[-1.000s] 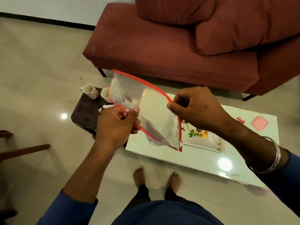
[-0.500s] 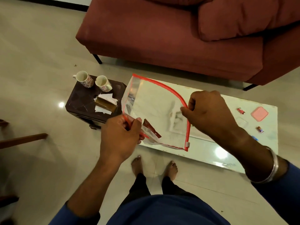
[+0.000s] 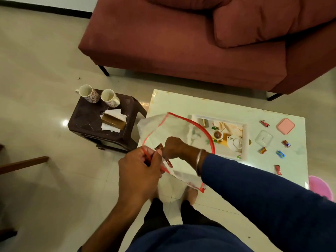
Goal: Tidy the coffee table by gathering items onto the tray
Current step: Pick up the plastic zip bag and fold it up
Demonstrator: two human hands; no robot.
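Clear pouch (image 3: 174, 128), edged in red. Table (image 3: 209, 106), glossy white. Tray (image 3: 244, 140), white-rimmed, printed with a teapot and flowers. Lid (image 3: 285, 126), pink. 2 mugs (image 3: 110, 97), white with red florals. Stool (image 3: 85, 117), dark brown. Sofa (image 3: 172, 42), maroon. Sleeve (image 3: 263, 193), navy.

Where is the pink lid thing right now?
The pink lid lies flat near the coffee table's far right corner, sofa side. A clear container sits just nearer and left of it, a red candy to its left.
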